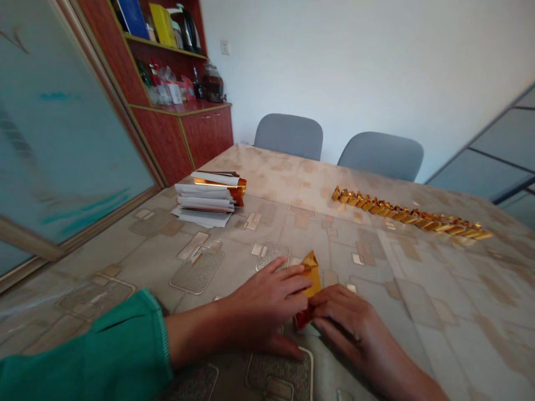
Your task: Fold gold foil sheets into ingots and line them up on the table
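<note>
Your hands pinch gold foil at a patterned table.
Beyond the table stand a red-brown wooden cabinet and two grey chairs. On the table, a long row of folded gold pieces lies to the right, and a stack of white-backed foil sheets sits to the left. Nearest you, your left hand, in a green sleeve, and your right hand are both curled nearly closed, gripping a small folded gold-and-red foil piece between them.
</note>
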The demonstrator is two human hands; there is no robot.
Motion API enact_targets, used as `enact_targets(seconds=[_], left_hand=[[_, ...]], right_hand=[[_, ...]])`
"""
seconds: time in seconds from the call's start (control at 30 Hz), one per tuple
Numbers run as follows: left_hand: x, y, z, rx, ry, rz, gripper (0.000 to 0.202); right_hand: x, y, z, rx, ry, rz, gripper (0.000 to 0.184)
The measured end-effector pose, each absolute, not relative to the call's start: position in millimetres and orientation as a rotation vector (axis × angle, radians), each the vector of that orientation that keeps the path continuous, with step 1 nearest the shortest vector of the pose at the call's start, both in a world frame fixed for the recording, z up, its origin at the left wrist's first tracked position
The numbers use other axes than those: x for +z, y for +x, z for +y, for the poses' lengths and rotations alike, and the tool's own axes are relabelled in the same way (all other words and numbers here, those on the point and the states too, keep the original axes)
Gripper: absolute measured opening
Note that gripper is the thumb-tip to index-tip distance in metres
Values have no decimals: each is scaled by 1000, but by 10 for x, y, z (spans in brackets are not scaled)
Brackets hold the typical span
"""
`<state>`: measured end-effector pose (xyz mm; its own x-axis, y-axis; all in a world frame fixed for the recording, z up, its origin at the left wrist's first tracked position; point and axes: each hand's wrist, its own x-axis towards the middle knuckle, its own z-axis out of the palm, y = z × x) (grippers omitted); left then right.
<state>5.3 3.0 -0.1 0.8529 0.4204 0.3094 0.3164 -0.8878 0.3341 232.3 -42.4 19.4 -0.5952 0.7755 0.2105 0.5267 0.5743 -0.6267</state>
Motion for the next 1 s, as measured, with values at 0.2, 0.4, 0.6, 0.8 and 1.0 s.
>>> enact_targets(seconds=[0.2, 0.4, 0.6, 0.8, 1.0], left_hand=[[-73, 71, -38, 565, 2790, 606, 30], [-97, 27, 158, 694, 2724, 465, 16], [12, 9, 197, 655, 2722, 499, 22], [50, -116, -31, 571, 2667, 899, 5], [-12, -196, -111, 572, 2503, 1012, 3]], right_hand=[[170, 2286, -462, 771, -1057, -2257, 9], [182, 2304, -429, 632, -998, -2494, 38], [87, 2186, -411, 258, -902, -2456, 16], [64, 2134, -483, 302, -985, -2422, 14], [0, 2115, -446, 455, -1076, -2281, 13]])
